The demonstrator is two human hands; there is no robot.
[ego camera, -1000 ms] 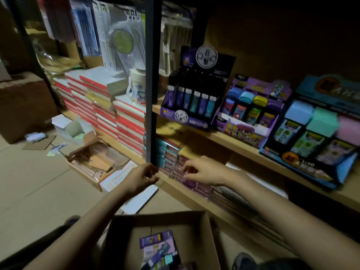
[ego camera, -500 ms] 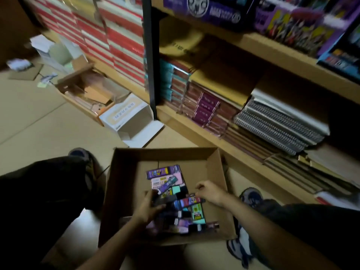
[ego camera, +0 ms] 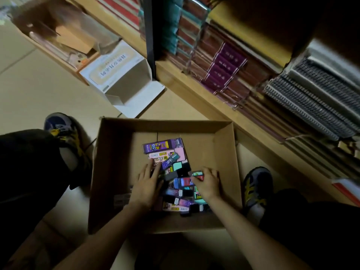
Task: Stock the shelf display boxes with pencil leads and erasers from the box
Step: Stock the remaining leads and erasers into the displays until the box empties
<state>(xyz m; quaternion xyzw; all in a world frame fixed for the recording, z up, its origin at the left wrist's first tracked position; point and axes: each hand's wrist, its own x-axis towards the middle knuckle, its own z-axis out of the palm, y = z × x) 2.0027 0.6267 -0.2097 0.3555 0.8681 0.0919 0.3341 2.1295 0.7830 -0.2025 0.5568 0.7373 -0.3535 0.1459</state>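
Head view: left hand (ego camera: pixel 145 189) lies flat on packs (ego camera: pixel 180 181); right hand (ego camera: pixel 209 185) pinches small pack (ego camera: pixel 197 174), lengthwise left-right.

Floor (ego camera: pixel 39 90): pale, smooth, one seam line at upper left.
White carton (ego camera: pixel 128 80): lies open on the floor, printed label on its upper face, one flap flat on the ground; touches the foot of the black post (ego camera: pixel 151 36).
Shallow cardboard tray (ego camera: pixel 64 59): just left of the carton, holds cardboard scraps; blurred.
Wooden shelf board (ego camera: pixel 194 90): runs diagonally to the right.
On it, left to right: teal-edged packs (ego camera: pixel 171 36), purple-labelled packs (ego camera: pixel 224 69), spiral notebooks (ego camera: pixel 311 100), all stacked flat.
Red-and-white stacks (ego camera: pixel 120 10): left of the post, top edge.
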